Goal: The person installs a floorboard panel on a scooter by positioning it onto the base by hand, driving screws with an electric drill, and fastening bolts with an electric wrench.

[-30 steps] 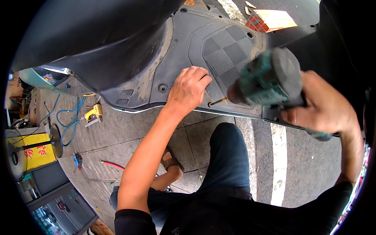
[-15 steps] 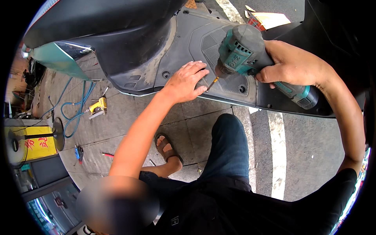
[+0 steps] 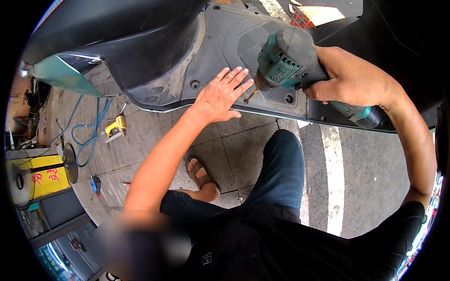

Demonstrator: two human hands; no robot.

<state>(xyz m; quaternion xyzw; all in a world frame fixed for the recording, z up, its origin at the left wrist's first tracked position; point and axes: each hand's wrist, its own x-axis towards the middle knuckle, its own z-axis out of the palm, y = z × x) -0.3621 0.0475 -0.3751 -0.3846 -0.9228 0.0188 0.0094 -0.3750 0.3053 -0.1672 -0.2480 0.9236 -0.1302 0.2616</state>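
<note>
Head view: my right grip [image 3: 354,77] clasps a drill [image 3: 286,61]; tilted, its bit [image 3: 251,96] could slip toward my spread left grip [image 3: 218,97].

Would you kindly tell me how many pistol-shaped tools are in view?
2: a teal-and-black cordless drill in the right hand, and a yellow pistol-shaped tool lying on the grey paving at left. Others may be hidden.

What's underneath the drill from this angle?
The grey floor panel, with ribbed tread showing past the drill, and a round recess just below it in the picture. The tread directly behind the drill's body is covered, so I can't tell what's there.
</note>
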